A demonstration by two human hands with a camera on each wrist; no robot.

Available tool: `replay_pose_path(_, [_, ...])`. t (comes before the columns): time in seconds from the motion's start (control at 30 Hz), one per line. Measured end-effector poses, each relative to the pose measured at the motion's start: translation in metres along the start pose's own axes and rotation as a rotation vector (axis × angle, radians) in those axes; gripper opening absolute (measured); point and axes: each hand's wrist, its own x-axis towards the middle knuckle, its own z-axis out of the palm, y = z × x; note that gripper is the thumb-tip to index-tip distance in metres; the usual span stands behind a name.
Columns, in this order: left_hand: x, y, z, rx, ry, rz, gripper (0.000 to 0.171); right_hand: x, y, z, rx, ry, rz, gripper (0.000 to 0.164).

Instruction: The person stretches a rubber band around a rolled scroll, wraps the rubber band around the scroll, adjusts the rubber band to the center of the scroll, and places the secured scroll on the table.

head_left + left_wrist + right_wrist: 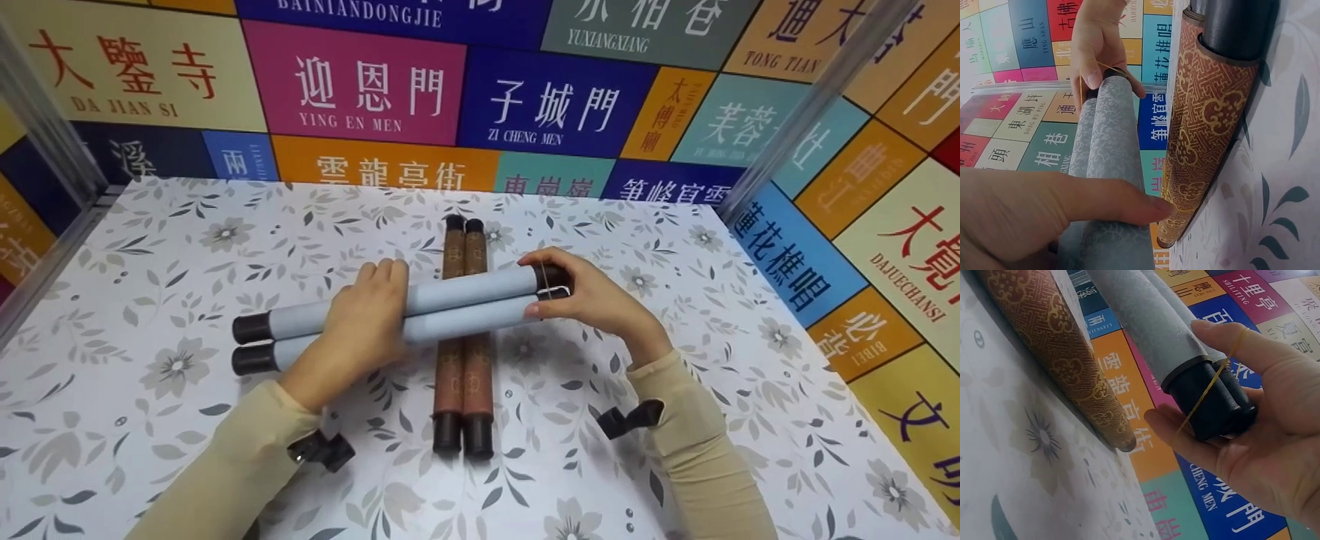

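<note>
The likeliest trouble sits at the right end of a pair of long pale blue rolls [480,291] with a floral-patterned covering and black caps. There a thin yellow elastic band [1202,398] stretches tight between the thumb and fingers of the right hand [592,296], crossing the black caps. If a fingertip slips, the band could snap off over the smooth caps or strike the hand; let down too near the tips, it may bind only the caps and later work loose. Whether it passes fully round both rolls I cannot tell. The left hand [366,319] is wrapped around both rolls left of their middle; should that grip slacken, the two could slide out of line or drop onto the pair of brown-red, gold-patterned rolls [477,382] with black ends lying beneath. The right hand's digits are spread wide about the caps, tensioning the band rather than clamping the rolls.

The blue pair is held above the middle of the white, flower-printed desk [600,472], side by side. Its long axis runs roughly along the back edge, slanted: the left caps point towards the left edge, while the right caps aim at the right edge and lie a little nearer the back. It crosses the brown-red pair, whose axis runs from front edge to back edge.
</note>
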Motion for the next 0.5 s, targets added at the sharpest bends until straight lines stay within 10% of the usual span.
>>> replay_pose_path(0.5, [0.000,0.001,-0.002,-0.049,-0.015,0.060,0.077,-0.010,-0.032,0.004,-0.039,0.004,0.038,0.053])
